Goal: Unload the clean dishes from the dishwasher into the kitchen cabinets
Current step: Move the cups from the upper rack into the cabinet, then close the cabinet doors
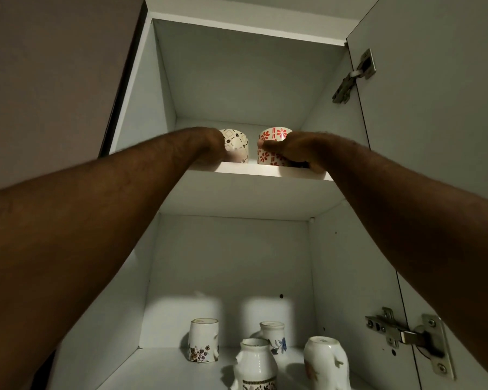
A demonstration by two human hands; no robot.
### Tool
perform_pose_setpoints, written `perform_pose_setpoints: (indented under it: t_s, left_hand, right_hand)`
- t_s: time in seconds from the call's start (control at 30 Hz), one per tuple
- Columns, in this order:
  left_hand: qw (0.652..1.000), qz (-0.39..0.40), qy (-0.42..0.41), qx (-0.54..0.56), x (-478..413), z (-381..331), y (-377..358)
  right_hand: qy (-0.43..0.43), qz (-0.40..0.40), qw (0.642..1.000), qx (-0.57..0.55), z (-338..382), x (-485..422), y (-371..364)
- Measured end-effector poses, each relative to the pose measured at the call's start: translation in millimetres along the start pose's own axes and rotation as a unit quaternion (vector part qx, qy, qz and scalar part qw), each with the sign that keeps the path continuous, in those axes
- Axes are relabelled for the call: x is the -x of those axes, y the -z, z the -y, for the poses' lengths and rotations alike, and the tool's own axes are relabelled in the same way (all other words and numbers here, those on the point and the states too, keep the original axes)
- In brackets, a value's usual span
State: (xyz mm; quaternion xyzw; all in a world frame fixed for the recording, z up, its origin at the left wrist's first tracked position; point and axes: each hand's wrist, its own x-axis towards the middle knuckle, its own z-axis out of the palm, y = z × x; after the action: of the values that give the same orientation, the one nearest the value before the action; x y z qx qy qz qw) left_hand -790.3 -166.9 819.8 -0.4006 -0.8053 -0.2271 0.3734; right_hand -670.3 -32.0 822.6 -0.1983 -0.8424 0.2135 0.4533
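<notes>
Both my arms reach up to the upper shelf [251, 169] of an open white wall cabinet. My left hand [213, 143] holds a cream mug with a brown pattern [237, 146] that stands on the shelf near its front edge; the fingers are hidden behind the mug. My right hand [292, 150] grips a white mug with red flowers [271, 146], thumb across its front, and this mug also rests on the shelf. The two mugs stand side by side, a small gap between them.
On the lower shelf [158, 364] stand several white floral mugs upside down [203, 340] [255, 364] [326, 361]. The cabinet door [434, 136] hangs open at the right with metal hinges [354, 76] [409, 334]. A dark closed cabinet door [54, 80] is at the left.
</notes>
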Motion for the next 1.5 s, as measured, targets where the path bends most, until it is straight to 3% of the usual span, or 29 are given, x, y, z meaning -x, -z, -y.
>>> perform_pose_setpoints:
  t_s: [0.37,0.53,0.67,0.87,1.1,1.5]
  left_hand:
    - [0.999,-0.034,-0.005,0.022,0,4,-3]
    - [0.996,-0.057,0.009,0.064,5,4,-4]
    - [0.984,-0.085,0.069,0.138,3,8,-3]
    - [0.99,-0.117,0.063,0.052,39,-4,5]
    - [0.985,-0.172,-0.002,0.033,93,-47,18]
    - [0.984,-0.127,-0.023,0.119,190,-168,35]
  right_hand:
    - [-0.01,-0.012,0.999,0.038,7,6,-10]
    - [0.028,-0.071,0.993,0.088,1,15,-15]
    - [0.042,-0.124,0.988,0.087,-6,22,-12]
    - [0.051,-0.185,0.971,0.144,-18,48,17]
    - [0.069,-0.28,0.924,0.25,-25,93,70]
    - [0.149,-0.322,0.892,0.28,-13,170,168]
